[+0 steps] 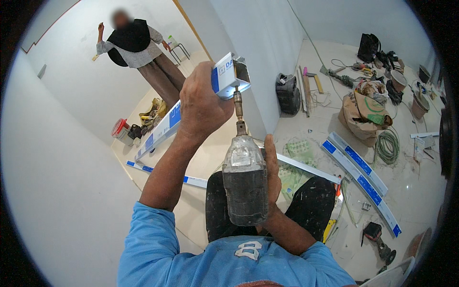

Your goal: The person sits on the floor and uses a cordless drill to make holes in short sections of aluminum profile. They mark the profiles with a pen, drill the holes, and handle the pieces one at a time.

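My left hand [201, 103] grips the end of a long blue-and-white metal channel [223, 76], which slants down to the lower left behind my wrist. My right hand [271, 177] is closed on a grey-and-black power driver [245, 186], held mostly behind the tool's body. The driver's socket bit [238, 103] points up at the channel's open end, at or against its lower edge. My bent knees in dark paint-spotted trousers sit below.
A person [148, 67] stands at back left near a bucket [122, 131]. At right are more channel strips [361, 182], a paper sack [358, 119], a coiled hose [386, 147], a black bag [288, 95], tools and an angle grinder [385, 251]. A white wall borders my left.
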A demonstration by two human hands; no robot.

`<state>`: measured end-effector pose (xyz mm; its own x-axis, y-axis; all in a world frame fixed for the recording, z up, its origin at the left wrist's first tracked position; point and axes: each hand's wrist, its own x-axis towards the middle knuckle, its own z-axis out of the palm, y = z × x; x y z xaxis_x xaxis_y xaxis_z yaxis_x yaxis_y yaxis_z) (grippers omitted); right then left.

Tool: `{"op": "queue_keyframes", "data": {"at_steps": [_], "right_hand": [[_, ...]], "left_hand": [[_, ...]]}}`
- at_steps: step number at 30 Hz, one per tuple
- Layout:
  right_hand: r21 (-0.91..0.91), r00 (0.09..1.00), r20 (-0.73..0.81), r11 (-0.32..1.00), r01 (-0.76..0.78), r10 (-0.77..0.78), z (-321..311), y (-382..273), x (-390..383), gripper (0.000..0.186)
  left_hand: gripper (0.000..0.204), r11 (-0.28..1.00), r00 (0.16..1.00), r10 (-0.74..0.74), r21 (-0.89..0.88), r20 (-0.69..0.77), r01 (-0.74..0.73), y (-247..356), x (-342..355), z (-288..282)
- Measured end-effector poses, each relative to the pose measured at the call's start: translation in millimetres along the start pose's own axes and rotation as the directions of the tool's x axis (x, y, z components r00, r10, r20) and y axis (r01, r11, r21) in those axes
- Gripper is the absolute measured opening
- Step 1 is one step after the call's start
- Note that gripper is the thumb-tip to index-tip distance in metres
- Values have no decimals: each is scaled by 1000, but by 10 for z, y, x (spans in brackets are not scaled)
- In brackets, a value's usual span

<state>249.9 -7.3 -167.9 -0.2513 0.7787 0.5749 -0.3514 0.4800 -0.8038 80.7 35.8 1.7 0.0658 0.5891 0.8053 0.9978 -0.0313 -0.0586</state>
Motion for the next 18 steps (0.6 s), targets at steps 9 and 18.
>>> {"op": "queue_keyframes", "data": {"at_steps": [9, 18], "right_hand": [[396, 963, 149, 879, -266, 224, 36, -2, -36, 73], [279, 991, 69, 952, -127, 112, -16, 124, -63, 69]], "left_hand": [[49, 999, 999, 37, -27, -21, -38, -29, 57, 68], [50, 998, 1000, -6, -55, 30, 8, -8, 115, 158]]}}
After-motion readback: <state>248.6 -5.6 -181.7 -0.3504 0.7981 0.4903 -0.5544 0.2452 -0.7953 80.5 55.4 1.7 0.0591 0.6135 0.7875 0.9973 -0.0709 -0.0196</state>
